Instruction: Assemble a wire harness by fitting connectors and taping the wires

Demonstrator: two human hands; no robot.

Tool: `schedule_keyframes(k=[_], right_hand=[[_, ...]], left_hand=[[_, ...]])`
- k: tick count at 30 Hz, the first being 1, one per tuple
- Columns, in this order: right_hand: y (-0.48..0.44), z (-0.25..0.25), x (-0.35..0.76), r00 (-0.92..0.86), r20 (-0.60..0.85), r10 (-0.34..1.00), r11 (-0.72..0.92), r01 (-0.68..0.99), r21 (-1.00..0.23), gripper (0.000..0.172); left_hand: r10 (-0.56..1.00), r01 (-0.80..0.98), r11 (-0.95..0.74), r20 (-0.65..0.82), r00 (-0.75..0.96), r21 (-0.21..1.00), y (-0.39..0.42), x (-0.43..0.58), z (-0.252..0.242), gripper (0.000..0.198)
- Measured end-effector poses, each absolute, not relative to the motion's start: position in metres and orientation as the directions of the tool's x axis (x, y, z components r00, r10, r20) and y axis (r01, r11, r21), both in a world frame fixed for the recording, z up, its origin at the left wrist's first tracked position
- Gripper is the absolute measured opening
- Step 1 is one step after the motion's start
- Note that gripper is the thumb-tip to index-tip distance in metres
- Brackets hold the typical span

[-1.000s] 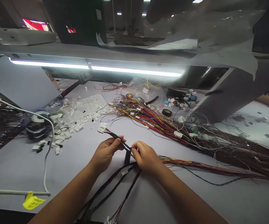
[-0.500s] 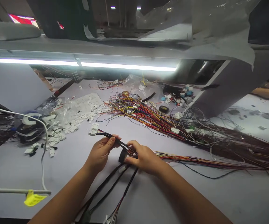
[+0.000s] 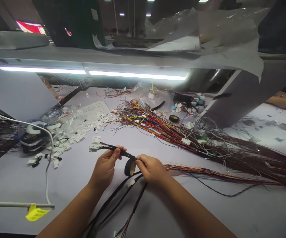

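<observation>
My left hand (image 3: 105,167) pinches a black taped wire harness (image 3: 113,148) that ends in white connectors (image 3: 94,144) to its left. Close beside it, my right hand (image 3: 151,168) grips a small roll of black tape (image 3: 130,167) held against the same harness. More black-wrapped branches (image 3: 118,198) trail from under my hands toward the near table edge. Both hands hover just above the white table (image 3: 71,185).
A large bundle of coloured wires (image 3: 177,132) stretches from the middle to the far right. White connectors (image 3: 66,140) and tape rolls (image 3: 32,138) lie at the left. A white cable with a yellow tag (image 3: 35,213) crosses the near left. Another person's arm (image 3: 285,102) rests at the far right.
The tape roll has swung round the harness, turning from edge-on to showing its open core. My left hand and the connector end have shifted slightly left.
</observation>
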State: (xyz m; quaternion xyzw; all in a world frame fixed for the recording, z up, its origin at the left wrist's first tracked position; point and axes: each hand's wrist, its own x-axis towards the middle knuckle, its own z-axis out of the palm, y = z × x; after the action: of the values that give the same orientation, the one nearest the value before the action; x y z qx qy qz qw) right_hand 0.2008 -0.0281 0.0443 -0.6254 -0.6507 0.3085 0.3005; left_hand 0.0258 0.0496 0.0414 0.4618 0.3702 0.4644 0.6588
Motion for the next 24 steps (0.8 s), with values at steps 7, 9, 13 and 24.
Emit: schedule_keyframes(k=[7,9,13,24], right_hand=[[-0.026,0.041,0.197,-0.001,0.072,0.997,0.052,0.704,-0.708,0.023],[-0.026,0.039,0.197,-0.009,0.104,0.995,0.080,0.699,-0.710,0.024],[-0.028,0.034,0.197,-0.018,0.134,0.991,0.105,0.730,-0.675,0.024],[-0.024,0.021,0.195,-0.033,0.231,0.972,0.166,0.793,-0.586,0.021]], left_hand=[[0.885,-0.309,0.324,-0.171,0.433,0.894,0.036,0.033,0.036,0.034],[0.804,-0.212,0.395,-0.224,0.551,0.894,0.031,0.031,0.034,0.044],[0.712,0.019,0.412,-0.335,0.617,0.911,0.032,0.021,0.037,0.048],[0.629,-0.238,0.711,-0.447,0.636,0.662,0.019,0.025,0.073,0.034]])
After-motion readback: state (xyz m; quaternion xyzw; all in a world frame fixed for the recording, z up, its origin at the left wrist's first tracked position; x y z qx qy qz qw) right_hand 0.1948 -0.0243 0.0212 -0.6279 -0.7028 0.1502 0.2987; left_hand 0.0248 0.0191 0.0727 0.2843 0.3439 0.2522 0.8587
